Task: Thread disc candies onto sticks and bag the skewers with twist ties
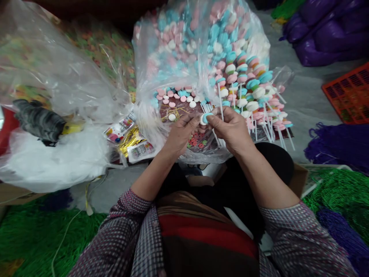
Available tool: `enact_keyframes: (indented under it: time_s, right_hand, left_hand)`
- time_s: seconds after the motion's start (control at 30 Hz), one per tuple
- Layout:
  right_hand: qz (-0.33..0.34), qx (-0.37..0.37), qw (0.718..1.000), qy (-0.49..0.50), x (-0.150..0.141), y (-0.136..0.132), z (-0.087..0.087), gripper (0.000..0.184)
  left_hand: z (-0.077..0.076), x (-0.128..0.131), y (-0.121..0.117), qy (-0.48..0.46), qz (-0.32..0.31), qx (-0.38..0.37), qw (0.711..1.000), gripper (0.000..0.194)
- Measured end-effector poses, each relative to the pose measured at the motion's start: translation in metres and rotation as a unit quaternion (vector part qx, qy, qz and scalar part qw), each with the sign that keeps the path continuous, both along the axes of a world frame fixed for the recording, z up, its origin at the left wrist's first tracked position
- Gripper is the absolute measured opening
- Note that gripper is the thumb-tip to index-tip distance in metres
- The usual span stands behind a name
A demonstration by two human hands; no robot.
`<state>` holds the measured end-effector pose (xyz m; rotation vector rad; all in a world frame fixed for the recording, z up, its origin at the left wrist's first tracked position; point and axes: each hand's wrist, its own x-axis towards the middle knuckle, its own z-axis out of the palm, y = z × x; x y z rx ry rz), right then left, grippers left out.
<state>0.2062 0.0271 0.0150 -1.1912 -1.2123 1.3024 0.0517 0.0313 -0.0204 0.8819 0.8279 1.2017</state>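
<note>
Blue and white discs (pixel 205 118) touch both hands (pixel 183 132) (pixel 234 127).

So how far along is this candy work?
Many candy-loaded sticks already look done, heaped at the right. The left hand and right hand hold blue and white candies between them. Much seems left: a big clear bag is packed with loose candies.
</note>
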Motion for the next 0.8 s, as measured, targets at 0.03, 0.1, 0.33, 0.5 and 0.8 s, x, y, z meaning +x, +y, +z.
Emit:
enact_keyframes:
  time_s: [0.03,0.1,0.33,0.5,0.8]
  right_hand:
    - [-0.010,0.005,1.000,-0.005,-0.001,0.000,-0.003,0.043]
    - [-0.012,0.007,1.000,-0.013,-0.003,0.000,-0.007,0.046]
    - [0.016,0.004,1.000,-0.021,0.000,-0.005,-0.003,0.042]
    - [0.052,-0.012,0.996,-0.074,0.001,-0.013,0.004,0.031]
    - [0.169,0.041,0.955,-0.238,-0.006,-0.021,0.004,0.036]
  left_hand:
    - [0.001,0.002,-0.001,-0.005,0.001,0.002,1.000,0.028]
    - [0.002,0.004,-0.002,-0.016,0.004,-0.004,1.000,0.027]
    - [-0.009,0.000,0.007,-0.047,0.043,-0.082,0.995,0.030]
    - [-0.015,-0.012,0.020,-0.047,0.102,-0.089,0.990,0.019]
    - [-0.013,-0.020,0.027,-0.072,0.112,-0.076,0.988,0.015]
